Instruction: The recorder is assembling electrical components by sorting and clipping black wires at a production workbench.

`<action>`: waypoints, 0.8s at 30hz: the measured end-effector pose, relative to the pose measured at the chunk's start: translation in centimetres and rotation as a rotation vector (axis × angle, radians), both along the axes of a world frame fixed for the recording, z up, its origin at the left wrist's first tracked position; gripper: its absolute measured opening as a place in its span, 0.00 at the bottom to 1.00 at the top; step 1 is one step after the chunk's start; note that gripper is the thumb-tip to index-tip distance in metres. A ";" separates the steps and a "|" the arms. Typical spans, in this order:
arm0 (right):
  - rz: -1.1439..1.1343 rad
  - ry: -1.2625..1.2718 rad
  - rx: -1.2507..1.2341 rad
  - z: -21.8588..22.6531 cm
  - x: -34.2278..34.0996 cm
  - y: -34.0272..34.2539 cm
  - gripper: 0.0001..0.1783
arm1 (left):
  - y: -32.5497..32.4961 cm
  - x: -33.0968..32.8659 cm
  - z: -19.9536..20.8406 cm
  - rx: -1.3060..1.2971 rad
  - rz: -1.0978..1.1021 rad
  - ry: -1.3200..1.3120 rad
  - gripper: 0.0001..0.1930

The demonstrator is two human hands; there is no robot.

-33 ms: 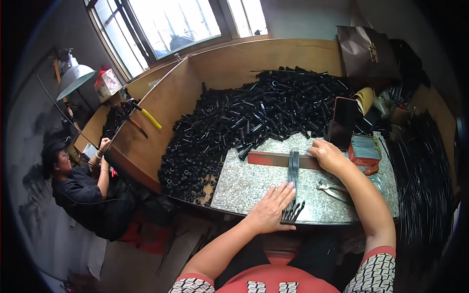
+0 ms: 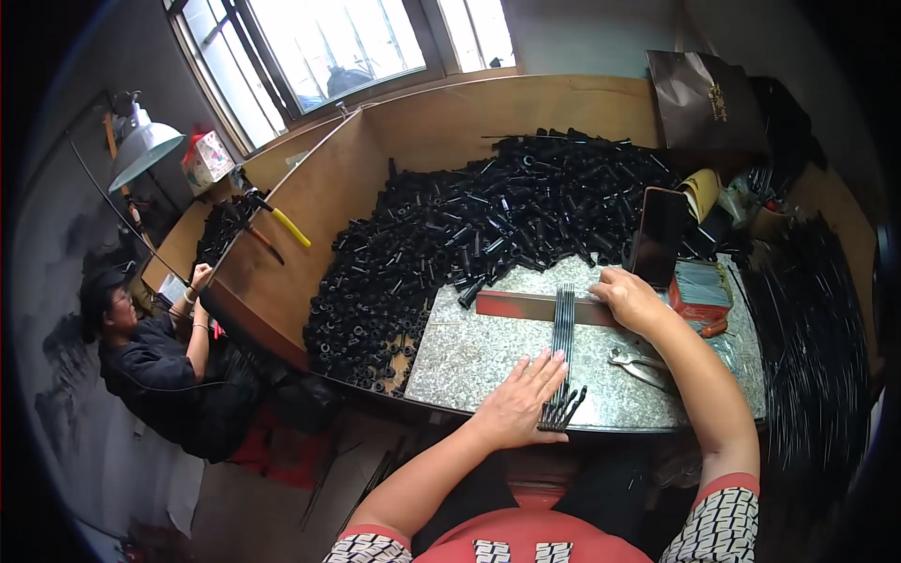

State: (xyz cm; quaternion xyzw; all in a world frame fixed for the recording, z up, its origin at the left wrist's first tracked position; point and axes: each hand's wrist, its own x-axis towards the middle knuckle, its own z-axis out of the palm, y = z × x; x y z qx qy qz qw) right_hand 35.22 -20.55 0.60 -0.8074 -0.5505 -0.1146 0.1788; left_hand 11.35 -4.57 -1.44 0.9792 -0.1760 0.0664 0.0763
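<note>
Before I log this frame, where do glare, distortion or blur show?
Head view: the bright glass window is largely washed out; the tan wooden back wall bows from fisheye distortion; the bare left hand shows no obvious motion blur.

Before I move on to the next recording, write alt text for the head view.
A person's left hand lies on thin dark rods laid across a red-brown bar on a speckled grey board, the right hand at the bar's right end. Pliers lie nearby; black tubular parts are heaped behind.
</note>
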 end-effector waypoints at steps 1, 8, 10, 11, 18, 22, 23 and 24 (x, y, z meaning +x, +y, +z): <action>-0.011 0.014 -0.026 0.2 -0.1 0.2 0.07 | 0.1 0.0 0.0 0.000 -0.003 -0.005 0.53; -0.006 -0.092 -0.021 -0.1 0.1 0.7 0.07 | -0.1 -0.1 0.2 -0.071 0.026 0.012 0.52; -0.011 -0.105 -0.017 0.0 -0.2 1.0 0.07 | -0.1 -0.2 0.3 -0.066 0.024 0.003 0.52; -0.003 -0.107 -0.019 -0.1 -0.3 1.1 0.07 | -0.1 -0.2 0.3 -0.068 0.032 0.000 0.52; 0.000 -0.127 0.014 -0.5 -0.1 0.9 0.11 | -0.4 0.2 -0.3 -0.085 0.005 -0.049 0.52; 0.086 -0.104 0.112 -0.4 -0.5 2.2 0.10 | 0.0 -0.1 -0.3 -0.075 0.014 -0.045 0.52; 0.096 -0.089 0.144 -0.5 -0.8 2.5 0.11 | 0.2 -0.3 -0.4 -0.080 0.006 -0.056 0.52; 0.120 -0.063 0.191 -0.7 -1.0 2.9 0.12 | 0.3 -0.5 -0.6 -0.083 0.048 -0.067 0.52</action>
